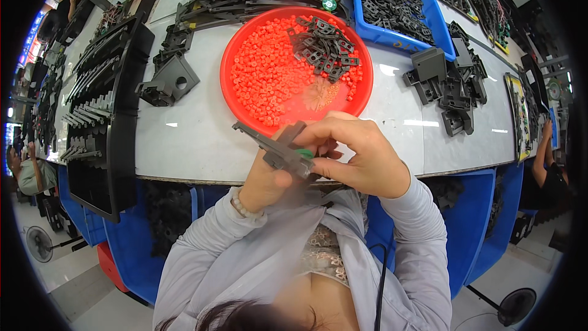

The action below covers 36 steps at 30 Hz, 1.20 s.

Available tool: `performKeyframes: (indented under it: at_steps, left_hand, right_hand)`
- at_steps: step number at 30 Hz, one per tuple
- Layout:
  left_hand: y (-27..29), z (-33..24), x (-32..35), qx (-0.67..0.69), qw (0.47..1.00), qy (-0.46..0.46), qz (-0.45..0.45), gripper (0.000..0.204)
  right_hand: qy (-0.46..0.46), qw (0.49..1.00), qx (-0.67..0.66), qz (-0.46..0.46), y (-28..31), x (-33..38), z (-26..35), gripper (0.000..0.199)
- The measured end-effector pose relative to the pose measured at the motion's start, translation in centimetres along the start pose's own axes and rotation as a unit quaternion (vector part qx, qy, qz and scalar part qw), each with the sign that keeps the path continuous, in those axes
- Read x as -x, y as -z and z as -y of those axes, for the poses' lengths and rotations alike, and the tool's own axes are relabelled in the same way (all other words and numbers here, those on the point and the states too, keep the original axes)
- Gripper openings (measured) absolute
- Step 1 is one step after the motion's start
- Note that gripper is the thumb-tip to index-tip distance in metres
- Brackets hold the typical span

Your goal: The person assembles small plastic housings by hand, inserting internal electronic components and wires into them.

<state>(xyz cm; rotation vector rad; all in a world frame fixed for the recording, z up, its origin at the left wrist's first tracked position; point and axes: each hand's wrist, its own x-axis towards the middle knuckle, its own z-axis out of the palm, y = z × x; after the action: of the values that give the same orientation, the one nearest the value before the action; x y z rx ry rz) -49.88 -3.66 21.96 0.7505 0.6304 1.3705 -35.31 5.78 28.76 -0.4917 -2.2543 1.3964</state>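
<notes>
One dark grey plastic part (264, 143), long and tilted, held between the two hands at the near rim of a round red tray (343, 105): left hand (263, 179) closed around it, right hand (364, 150) pinching its near end beside a green piece (304, 154). Tray contents: many small orange-red beads (257, 61), plus a heap of dark clips (324, 46). Flanking stock: black slotted rack (125, 98), left; loose dark brackets (453, 89), right.

A tray (366, 79) lies before you on the surface (392, 95), toward its near edge. Left of it stands a rack (125, 129); behind-right, a bin (404, 43).
</notes>
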Motion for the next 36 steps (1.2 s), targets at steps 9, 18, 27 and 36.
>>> performKeyframes:
  at_steps: [9, 18, 27, 36]
  left_hand:
    - [0.6, 0.2, 0.7, -0.015, 0.999, 0.03, -0.028, 0.098]
    - [-0.6, -1.3, 0.0, -0.072, 0.992, 0.074, -0.073, 0.047]
    - [0.2, -1.4, -0.1, -0.026, 0.991, -0.013, -0.128, 0.049]
    - [-0.9, -1.2, -0.3, -0.034, 0.989, -0.02, -0.145, 0.049]
  right_hand:
    - [0.03, 0.997, 0.012, -0.077, -1.2, 0.4, -2.0, 0.02]
    - [-0.009, 0.996, -0.007, -0.084, -1.2, 1.0, -2.9, 0.016]
    - [-0.141, 0.906, -0.242, -0.318, -2.3, 8.3, -5.5, 0.014]
    - [-0.26, 0.853, -0.361, -0.272, -4.6, 7.6, -4.0, 0.008]
